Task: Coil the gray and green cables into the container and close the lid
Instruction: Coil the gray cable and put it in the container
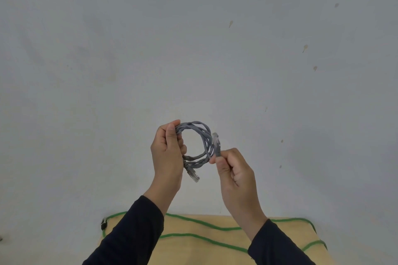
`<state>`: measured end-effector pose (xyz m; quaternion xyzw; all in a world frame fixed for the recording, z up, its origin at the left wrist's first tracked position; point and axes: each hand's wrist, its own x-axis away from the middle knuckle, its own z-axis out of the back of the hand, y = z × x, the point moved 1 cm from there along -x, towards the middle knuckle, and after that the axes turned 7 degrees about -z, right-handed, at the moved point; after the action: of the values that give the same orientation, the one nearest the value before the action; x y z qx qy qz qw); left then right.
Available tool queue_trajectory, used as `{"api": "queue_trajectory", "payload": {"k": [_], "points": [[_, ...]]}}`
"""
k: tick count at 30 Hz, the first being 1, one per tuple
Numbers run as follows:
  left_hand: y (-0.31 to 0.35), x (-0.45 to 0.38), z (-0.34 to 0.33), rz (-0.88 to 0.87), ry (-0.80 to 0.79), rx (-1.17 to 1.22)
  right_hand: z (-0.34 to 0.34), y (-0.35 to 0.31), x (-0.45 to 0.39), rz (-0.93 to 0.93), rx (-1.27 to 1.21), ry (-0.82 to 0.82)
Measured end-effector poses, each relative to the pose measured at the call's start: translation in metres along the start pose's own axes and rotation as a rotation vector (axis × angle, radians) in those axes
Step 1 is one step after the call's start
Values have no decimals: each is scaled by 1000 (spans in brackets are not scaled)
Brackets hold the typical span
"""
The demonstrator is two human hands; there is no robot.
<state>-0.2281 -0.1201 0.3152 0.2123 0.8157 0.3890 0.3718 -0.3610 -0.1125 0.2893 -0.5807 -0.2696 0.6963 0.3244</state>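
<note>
The gray cable [204, 135] is wound into a small round coil held up in front of a pale wall. My left hand [167, 155] grips the coil's left side, and one clear plug hangs below that hand. My right hand [233, 170] pinches the cable's other end just under its clear plug, beside the coil's right side. The green cable [202, 237] lies loose in long bends across a tan table [193, 249] at the bottom of the view, partly hidden by my dark sleeves. No container or lid is in view.
A pale gray wall [193, 49] with a few small marks fills most of the view. The green cable's black end [104, 225] hangs at the table's far left corner. Its right loop runs over the table's right edge.
</note>
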Motion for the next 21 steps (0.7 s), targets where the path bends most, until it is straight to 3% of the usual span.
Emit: {"api": "queue_trajectory", "payload": {"k": [5, 10, 21], "points": [[-2, 4, 2, -56, -55, -57, 3, -2, -6, -104, 18, 48], [-7, 8, 7, -65, -103, -95, 8, 4, -16, -83, 261, 93], [-7, 7, 6, -78, -159, -111, 11, -4, -20, 89, 477, 21]]}}
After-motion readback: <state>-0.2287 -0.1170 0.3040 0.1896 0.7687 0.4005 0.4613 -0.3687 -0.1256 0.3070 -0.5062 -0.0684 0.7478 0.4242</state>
